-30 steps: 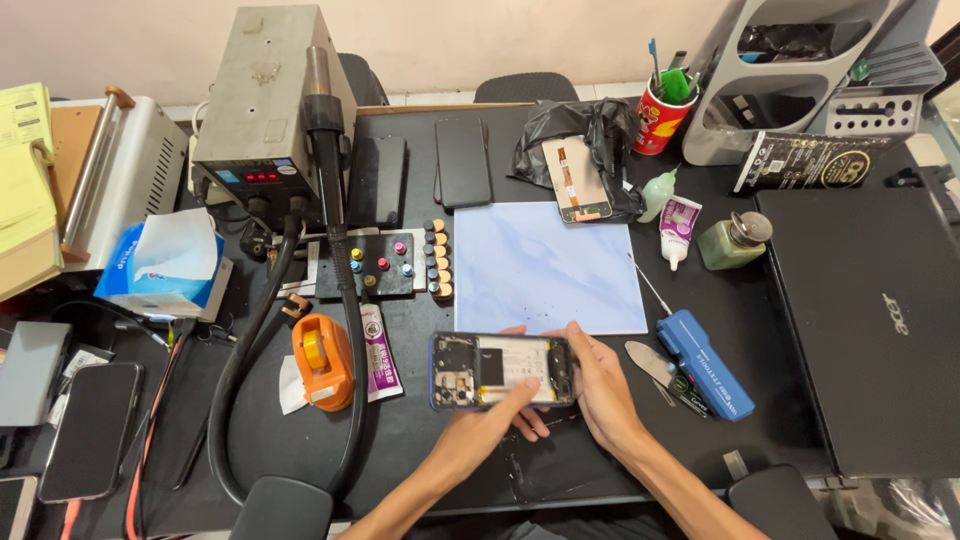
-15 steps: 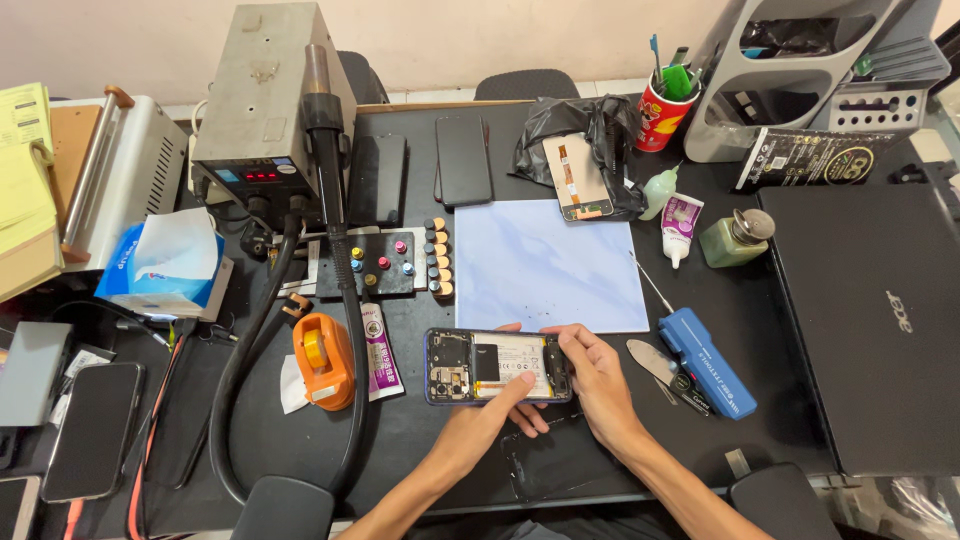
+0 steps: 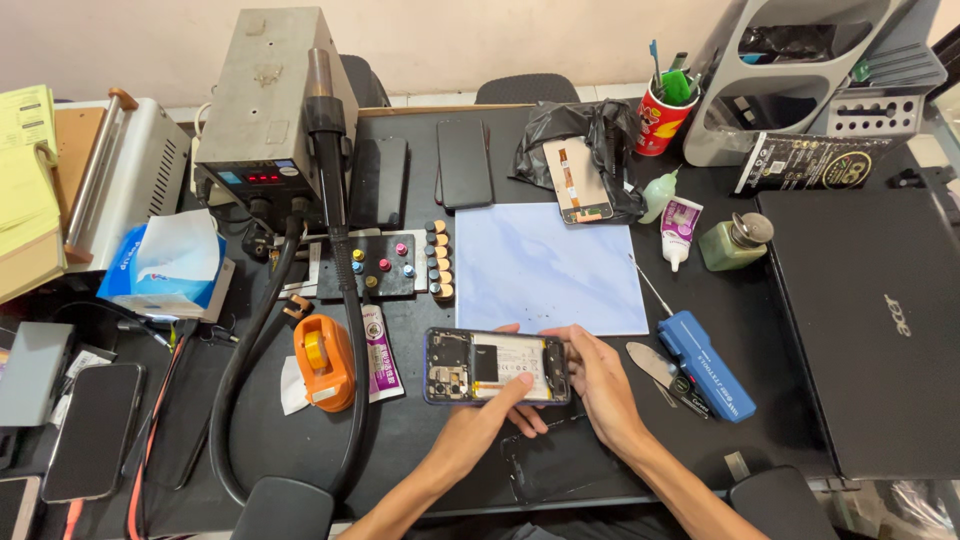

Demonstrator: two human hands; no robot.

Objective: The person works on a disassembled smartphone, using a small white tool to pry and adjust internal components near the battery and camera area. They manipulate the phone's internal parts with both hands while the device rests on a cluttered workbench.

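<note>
A rectangular smartphone with its back cover off and its inner boards and battery showing [image 3: 497, 366] is lying flat on the black work mat [image 3: 420, 440] in the lower centre of the frame, its long axis running left to right across the picture. Both hands are coming up from the bottom edge and meeting at its right half. The left hand [image 3: 478, 428] is lying just below the phone, its fingers stretched out rather than curled, with one fingertip [image 3: 524, 379] pressing down on the exposed inside near the middle. The right hand [image 3: 598, 385] is cupping the phone's right end, its thumb and fingers pinching that short edge. So the phone is extending leftwards from both hands, and its left end, with the camera parts, is lying free. The right hand is the one gripping; the left is only touching from above.

Just above the phone a pale blue marbled rectangular mat [image 3: 545, 265] is lying, and to the left an orange tape dispenser [image 3: 322, 361] is sitting near the phone. To the right, a blue rectangular tool case [image 3: 705, 364] is lying at a slant.
</note>
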